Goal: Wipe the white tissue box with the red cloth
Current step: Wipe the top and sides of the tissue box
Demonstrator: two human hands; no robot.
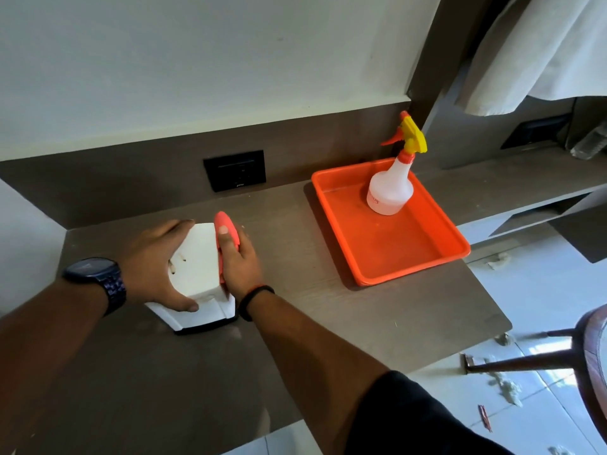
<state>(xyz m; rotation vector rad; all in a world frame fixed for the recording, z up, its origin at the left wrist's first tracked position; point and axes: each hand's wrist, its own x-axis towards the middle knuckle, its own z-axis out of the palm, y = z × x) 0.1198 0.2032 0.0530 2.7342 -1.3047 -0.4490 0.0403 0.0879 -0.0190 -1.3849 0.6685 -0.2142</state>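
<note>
The white tissue box [197,261] lies on the brown counter [312,307] at left of centre, its near end over a white base piece with a dark lower edge. My left hand [154,257], watch on the wrist, grips the box from its left side, thumb at the near end and fingers at the far end. My right hand [238,261] presses the red cloth [226,228] flat against the box's right side. Most of the cloth is hidden under that hand; only its far tip and a thin edge show.
An orange tray [410,254] sits on the counter to the right, holding a white spray bottle [391,188] with a yellow and orange trigger. A black wall socket [235,170] is behind the box. A wooden chair [584,356] stands at the right over a littered floor.
</note>
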